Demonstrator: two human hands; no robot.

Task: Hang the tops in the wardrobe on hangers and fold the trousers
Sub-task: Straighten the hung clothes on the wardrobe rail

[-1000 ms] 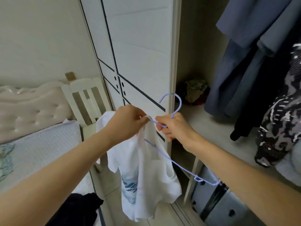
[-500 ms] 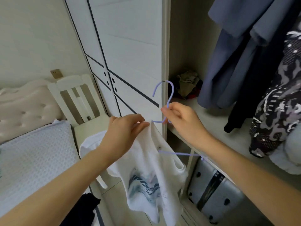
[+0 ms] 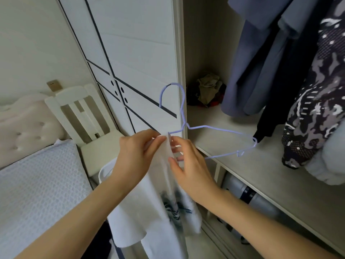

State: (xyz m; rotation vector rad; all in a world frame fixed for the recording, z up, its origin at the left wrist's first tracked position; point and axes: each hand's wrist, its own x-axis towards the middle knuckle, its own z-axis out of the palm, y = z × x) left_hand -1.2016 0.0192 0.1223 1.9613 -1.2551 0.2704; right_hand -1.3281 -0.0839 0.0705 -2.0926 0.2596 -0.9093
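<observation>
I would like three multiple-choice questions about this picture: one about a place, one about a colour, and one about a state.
1. Where does the crumpled clothes pile lie?
A on the chair; B on the wardrobe shelf; C on the bed.
2. What colour is the hanger?
A red; B black; C lilac.
3. How is the white shirt?
A folded flat; B hanging from the rail; C pinched at its top by the left hand, with one hanger arm bare.

Answers: 1 B, it sits in the shelf's back corner. 2 C, its wire is pale purple. 3 C, the wire's right side sticks out uncovered.
</observation>
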